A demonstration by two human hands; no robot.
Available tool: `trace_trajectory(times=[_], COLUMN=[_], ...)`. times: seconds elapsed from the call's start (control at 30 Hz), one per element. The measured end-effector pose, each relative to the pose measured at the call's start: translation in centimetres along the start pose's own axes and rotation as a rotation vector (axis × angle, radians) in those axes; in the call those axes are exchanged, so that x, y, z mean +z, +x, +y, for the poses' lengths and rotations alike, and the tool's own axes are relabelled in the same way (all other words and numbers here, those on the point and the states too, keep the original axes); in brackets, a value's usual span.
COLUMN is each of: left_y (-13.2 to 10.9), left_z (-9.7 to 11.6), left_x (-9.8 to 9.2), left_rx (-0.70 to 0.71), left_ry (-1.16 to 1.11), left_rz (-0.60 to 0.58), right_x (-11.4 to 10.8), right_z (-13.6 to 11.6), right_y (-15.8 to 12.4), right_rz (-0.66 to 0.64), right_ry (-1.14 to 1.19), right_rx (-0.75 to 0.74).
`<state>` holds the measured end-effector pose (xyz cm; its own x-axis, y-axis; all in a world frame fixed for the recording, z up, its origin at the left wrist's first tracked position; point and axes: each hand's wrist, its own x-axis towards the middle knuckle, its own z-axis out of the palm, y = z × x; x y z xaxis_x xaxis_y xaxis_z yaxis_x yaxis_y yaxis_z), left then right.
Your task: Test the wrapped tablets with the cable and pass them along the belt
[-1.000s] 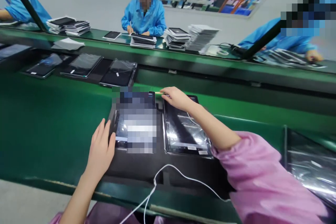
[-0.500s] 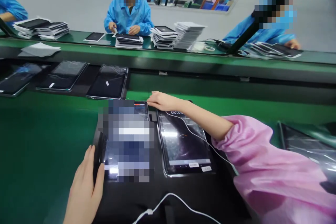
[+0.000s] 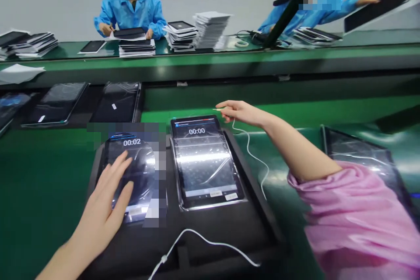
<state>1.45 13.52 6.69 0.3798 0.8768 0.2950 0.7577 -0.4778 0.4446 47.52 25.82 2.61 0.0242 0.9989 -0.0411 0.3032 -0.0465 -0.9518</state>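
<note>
Two tablets lie side by side in a black tray [image 3: 226,232] on the green belt. The left tablet [image 3: 144,157] shows 00:02 and is partly blurred; my left hand [image 3: 106,197] rests flat on its screen, fingers stretched out. The right tablet [image 3: 203,162] shows 00:00. Just past its top right corner, my right hand [image 3: 241,111] pinches the plug end of a thin white cable [image 3: 254,157], held clear of the tablet. The cable trails down over the belt beside my pink sleeve.
A second white cable [image 3: 203,240] lies across the tray's front. More tablets [image 3: 114,103] sit on the belt at the far left and one [image 3: 361,157] at the right. Across the raised green bench [image 3: 210,59], people in blue coats handle stacks of tablets [image 3: 179,35].
My right hand has drawn the cable's plug away from the right tablet's top edge, moving right. My left hand has slid from the left tablet's side onto its screen. Both screens now show timers.
</note>
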Motion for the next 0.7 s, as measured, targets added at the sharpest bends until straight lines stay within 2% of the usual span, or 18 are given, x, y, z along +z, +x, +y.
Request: trace_trajectory(times=[0.1, 0.2, 0.27, 0.37, 0.43, 0.7], left_y=[5.8, 10.3, 12.2, 13.9, 14.6, 15.0], left_z=[3.4, 5.2, 5.7, 5.7, 5.8, 6.3], left_x=[1.7, 4.7, 6.7, 9.0, 9.8, 9.7], left_rx=[0.064, -0.021, -0.117, -0.281, -0.357, -0.407], left_ry=[-0.074, -0.198, -0.274, -0.372, -0.446, -0.540], left_rz=[-0.163, -0.273, -0.272, -0.209, -0.193, -0.158], right_x=[-0.3, -0.2, -0.2, 0.0, 0.1, 0.3], right_z=[2.2, 3.2, 3.5, 3.7, 3.8, 3.4], right_y=[-0.5, -0.5, -0.4, -0.4, -0.4, -0.1], right_rz=[0.014, 0.030, 0.031, 0.020, 0.011, -0.022], right_ry=[0.139, 0.256, 0.311, 0.359, 0.379, 0.437], right_rx=[0.048, 0.082, 0.094, 0.106, 0.111, 0.105])
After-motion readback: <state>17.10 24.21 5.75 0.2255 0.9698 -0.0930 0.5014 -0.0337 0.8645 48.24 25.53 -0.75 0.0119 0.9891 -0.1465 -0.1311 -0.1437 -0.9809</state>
